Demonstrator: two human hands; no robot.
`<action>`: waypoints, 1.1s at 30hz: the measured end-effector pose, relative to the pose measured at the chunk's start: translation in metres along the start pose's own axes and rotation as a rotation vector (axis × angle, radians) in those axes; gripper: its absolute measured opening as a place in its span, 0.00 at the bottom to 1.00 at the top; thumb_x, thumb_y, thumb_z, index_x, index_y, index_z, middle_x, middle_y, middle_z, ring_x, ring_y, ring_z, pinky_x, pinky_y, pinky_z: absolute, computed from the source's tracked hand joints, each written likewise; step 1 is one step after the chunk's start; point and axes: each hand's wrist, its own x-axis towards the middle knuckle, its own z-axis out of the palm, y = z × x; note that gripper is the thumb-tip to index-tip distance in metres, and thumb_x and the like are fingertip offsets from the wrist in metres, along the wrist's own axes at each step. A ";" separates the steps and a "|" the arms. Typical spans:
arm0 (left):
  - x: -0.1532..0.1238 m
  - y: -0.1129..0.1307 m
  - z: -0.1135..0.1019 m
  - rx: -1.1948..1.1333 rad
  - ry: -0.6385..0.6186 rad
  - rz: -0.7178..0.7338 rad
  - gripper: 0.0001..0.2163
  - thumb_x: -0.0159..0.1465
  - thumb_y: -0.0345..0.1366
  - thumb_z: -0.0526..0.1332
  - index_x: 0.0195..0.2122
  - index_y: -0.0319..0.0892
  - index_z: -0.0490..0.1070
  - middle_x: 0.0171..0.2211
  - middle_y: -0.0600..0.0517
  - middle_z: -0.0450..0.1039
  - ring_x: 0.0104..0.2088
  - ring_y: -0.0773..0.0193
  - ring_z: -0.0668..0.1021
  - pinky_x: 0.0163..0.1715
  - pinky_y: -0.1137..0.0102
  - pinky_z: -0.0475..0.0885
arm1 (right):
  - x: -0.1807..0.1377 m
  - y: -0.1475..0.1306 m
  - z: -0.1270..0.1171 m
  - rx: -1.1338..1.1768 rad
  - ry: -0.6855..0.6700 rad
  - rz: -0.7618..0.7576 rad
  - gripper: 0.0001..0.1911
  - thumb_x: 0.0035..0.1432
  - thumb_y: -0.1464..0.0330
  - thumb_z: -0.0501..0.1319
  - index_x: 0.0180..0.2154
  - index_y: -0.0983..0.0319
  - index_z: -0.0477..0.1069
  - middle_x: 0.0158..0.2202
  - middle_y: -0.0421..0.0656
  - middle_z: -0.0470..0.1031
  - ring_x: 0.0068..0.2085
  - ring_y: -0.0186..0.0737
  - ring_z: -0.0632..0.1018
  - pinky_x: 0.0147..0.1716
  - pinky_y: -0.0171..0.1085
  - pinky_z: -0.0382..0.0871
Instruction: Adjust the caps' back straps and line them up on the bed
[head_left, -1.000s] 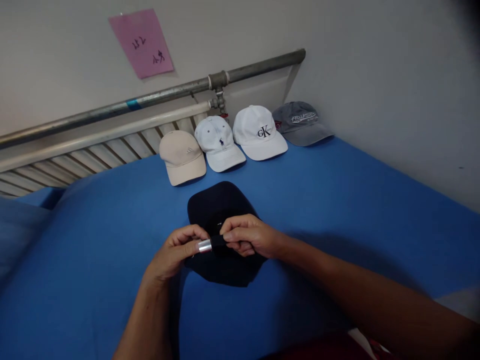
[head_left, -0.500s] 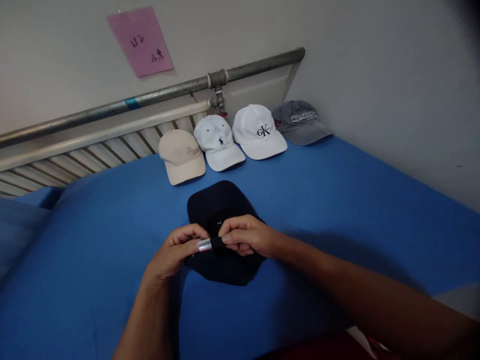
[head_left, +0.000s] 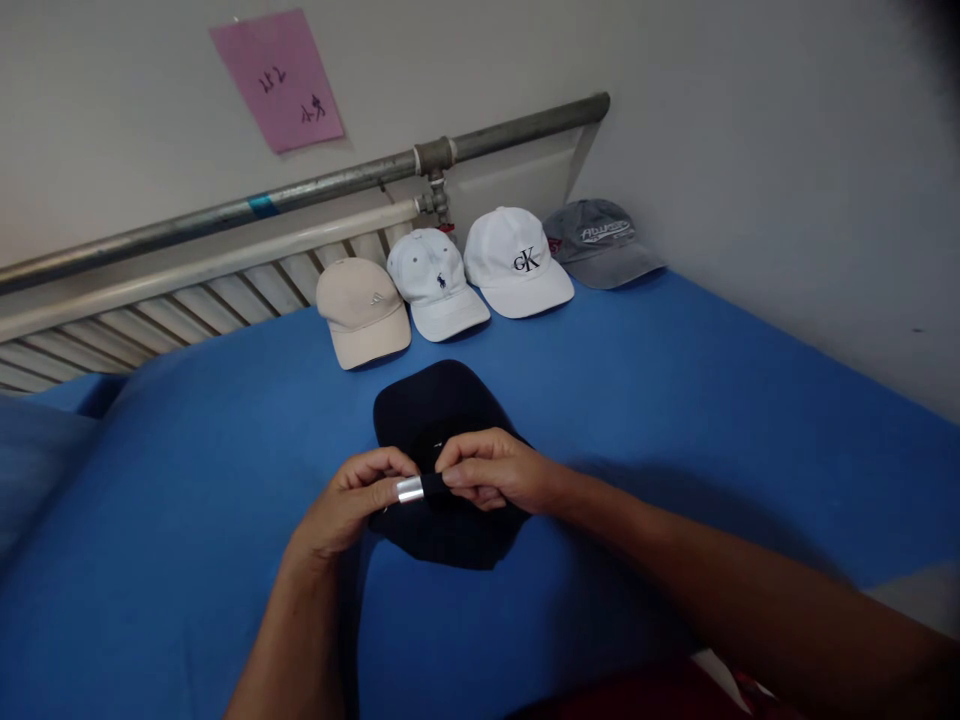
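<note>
Both my hands pinched on the strap of the dark cap, near centre of the blue bed.

My left hand (head_left: 352, 500) has thumb and fingers closed on the silver buckle (head_left: 409, 489); my right hand (head_left: 491, 470) is closed on the black strap (head_left: 433, 485) just beside it. The navy cap (head_left: 439, 410) lies on the blue sheet (head_left: 675, 400) under them, partly covered by my hands. Beyond it, well apart, I see a row of four against the radiator (head_left: 187, 305): beige cap (head_left: 361, 308), pale cap (head_left: 435, 278), white cap (head_left: 514, 260), grey cap (head_left: 600, 240). A pink note (head_left: 277, 78) is stuck on the far wall above a pipe (head_left: 315, 188).
</note>
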 end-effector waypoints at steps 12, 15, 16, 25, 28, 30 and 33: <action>0.000 -0.001 0.000 -0.024 -0.037 0.016 0.09 0.54 0.42 0.67 0.29 0.42 0.77 0.24 0.54 0.70 0.25 0.70 0.67 0.26 0.75 0.60 | 0.002 0.001 -0.002 0.042 -0.038 0.039 0.06 0.51 0.69 0.64 0.30 0.65 0.70 0.18 0.33 0.64 0.15 0.21 0.57 0.12 0.24 0.48; 0.000 -0.001 0.000 -0.025 -0.033 0.024 0.09 0.55 0.42 0.67 0.29 0.42 0.77 0.25 0.53 0.71 0.26 0.69 0.68 0.27 0.75 0.62 | 0.001 0.000 -0.003 0.074 -0.068 0.053 0.06 0.51 0.69 0.64 0.30 0.65 0.70 0.18 0.33 0.64 0.15 0.21 0.57 0.12 0.24 0.47; 0.000 -0.001 0.001 -0.023 -0.029 0.025 0.09 0.55 0.42 0.67 0.29 0.41 0.76 0.25 0.53 0.71 0.26 0.69 0.68 0.27 0.75 0.62 | 0.001 -0.001 -0.003 0.079 -0.073 0.054 0.06 0.51 0.69 0.64 0.30 0.65 0.70 0.18 0.33 0.64 0.15 0.21 0.57 0.12 0.24 0.47; 0.000 0.001 0.004 -0.012 0.026 -0.008 0.10 0.53 0.43 0.68 0.29 0.41 0.77 0.24 0.54 0.71 0.25 0.70 0.67 0.25 0.75 0.61 | 0.003 0.000 -0.004 0.067 -0.076 0.077 0.07 0.50 0.68 0.65 0.31 0.65 0.70 0.18 0.32 0.63 0.15 0.21 0.56 0.13 0.25 0.47; 0.000 0.002 0.005 0.010 0.031 -0.025 0.09 0.53 0.42 0.68 0.29 0.42 0.77 0.24 0.55 0.70 0.24 0.71 0.66 0.25 0.76 0.59 | 0.004 0.000 -0.003 0.055 -0.076 0.083 0.08 0.50 0.68 0.65 0.31 0.65 0.69 0.18 0.32 0.63 0.15 0.21 0.56 0.13 0.25 0.47; 0.000 0.003 0.005 0.024 0.024 -0.035 0.08 0.54 0.42 0.68 0.29 0.42 0.77 0.23 0.55 0.70 0.24 0.71 0.65 0.25 0.76 0.59 | 0.004 0.000 -0.001 0.042 -0.081 0.078 0.08 0.51 0.68 0.65 0.31 0.65 0.69 0.18 0.32 0.63 0.15 0.21 0.56 0.13 0.25 0.47; 0.001 0.005 0.006 0.026 0.030 -0.043 0.08 0.54 0.41 0.68 0.28 0.43 0.76 0.23 0.56 0.68 0.24 0.72 0.64 0.25 0.76 0.58 | 0.002 -0.002 0.002 -0.006 -0.063 0.060 0.07 0.51 0.67 0.64 0.31 0.65 0.69 0.18 0.32 0.62 0.15 0.21 0.57 0.13 0.25 0.47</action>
